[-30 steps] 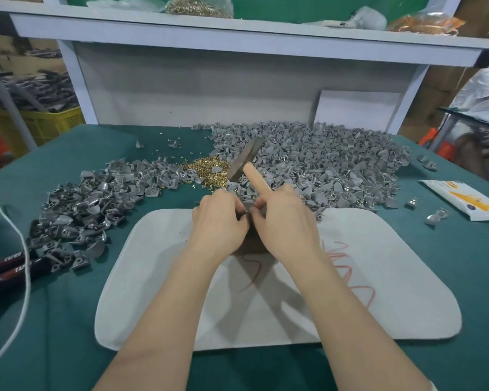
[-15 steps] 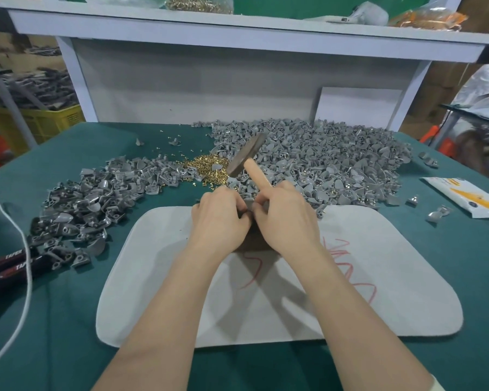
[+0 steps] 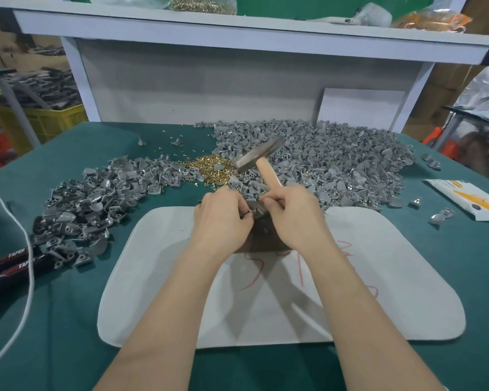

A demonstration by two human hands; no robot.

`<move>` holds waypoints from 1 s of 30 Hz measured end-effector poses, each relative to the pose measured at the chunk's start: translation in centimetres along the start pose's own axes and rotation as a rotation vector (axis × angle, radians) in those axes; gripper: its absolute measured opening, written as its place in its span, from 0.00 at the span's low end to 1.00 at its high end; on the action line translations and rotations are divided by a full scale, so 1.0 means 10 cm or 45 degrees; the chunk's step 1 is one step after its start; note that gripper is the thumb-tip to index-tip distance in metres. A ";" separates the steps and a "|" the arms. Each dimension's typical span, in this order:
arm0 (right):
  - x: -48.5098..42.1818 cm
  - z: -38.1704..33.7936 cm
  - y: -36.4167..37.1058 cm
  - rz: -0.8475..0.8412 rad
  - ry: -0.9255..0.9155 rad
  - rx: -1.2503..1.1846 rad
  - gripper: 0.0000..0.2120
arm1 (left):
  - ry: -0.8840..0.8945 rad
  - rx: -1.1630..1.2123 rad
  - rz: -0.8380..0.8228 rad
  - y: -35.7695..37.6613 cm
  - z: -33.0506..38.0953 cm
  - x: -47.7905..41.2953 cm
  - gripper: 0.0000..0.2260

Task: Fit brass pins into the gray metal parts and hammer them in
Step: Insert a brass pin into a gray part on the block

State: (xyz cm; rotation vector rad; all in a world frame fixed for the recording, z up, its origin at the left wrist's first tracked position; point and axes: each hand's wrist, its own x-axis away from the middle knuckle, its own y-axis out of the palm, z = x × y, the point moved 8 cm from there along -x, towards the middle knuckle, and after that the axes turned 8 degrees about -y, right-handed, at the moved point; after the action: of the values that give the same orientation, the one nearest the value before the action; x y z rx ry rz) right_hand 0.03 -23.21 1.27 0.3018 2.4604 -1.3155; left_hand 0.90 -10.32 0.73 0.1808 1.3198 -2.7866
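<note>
Green cloth covers the desk (image 3: pixel 68 320). On it at near centre lies a white mat (image 3: pixel 378 277) marked with red scrawl.

- Gray part (image 3: pixel 256 210): held over the mat's far edge between both hands, above a dark block (image 3: pixel 266 239) that sits on the mat. Whether a pin is seated in it cannot be told, as the fingers hide most of it.
- The left hand (image 3: pixel 220 218): fingers curled, pinching the part.
- The right hand (image 3: pixel 297 218): close against the left, fingers clenched round the wooden handle of the hammer (image 3: pixel 259 158). The metal head is tilted, raised beyond the hands and clear of the part.
- Brass pins (image 3: pixel 209 167): loose heap on the cloth just beyond the hands, lying between two heaps of gray parts. The right heap (image 3: pixel 336 165) is large; the left heap (image 3: pixel 96 201) is smaller and darker.
- Pliers (image 3: pixel 12 262): red-and-black grips, at the left edge, crossed by a white cord (image 3: pixel 26 241).
- White-and-yellow packet (image 3: pixel 463 198): at the right edge, with a few stray parts near it.
- Shelf (image 3: pixel 237 32): above the back of the desk, carrying a bag (image 3: pixel 201 4) of brass pins.
</note>
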 end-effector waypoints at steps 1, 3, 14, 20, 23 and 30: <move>0.00 0.01 0.00 0.001 0.015 -0.017 0.08 | 0.000 0.000 -0.001 0.00 0.00 0.00 0.07; 0.01 0.01 0.01 0.001 0.032 -0.034 0.07 | 0.002 0.006 0.002 0.00 0.00 0.00 0.07; 0.03 -0.11 0.02 -0.021 0.027 0.168 0.06 | 0.008 0.000 0.000 0.01 0.00 0.00 0.06; 0.07 -0.06 -0.12 0.065 -0.054 -0.168 0.19 | -0.114 -0.060 0.132 -0.10 -0.14 -0.03 0.06; 0.12 -0.03 -0.30 0.106 -0.068 -0.113 0.24 | -0.196 -0.079 0.191 -0.18 -0.24 -0.05 0.05; 0.24 -0.22 -0.56 0.149 -0.200 0.045 0.18 | -0.203 -0.076 0.183 -0.17 -0.26 -0.06 0.04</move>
State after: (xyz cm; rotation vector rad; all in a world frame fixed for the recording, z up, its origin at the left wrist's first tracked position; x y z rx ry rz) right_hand -4.48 -24.37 5.78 0.3324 2.2572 -1.2835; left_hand 1.52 -7.27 0.47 0.0470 1.2959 -2.5801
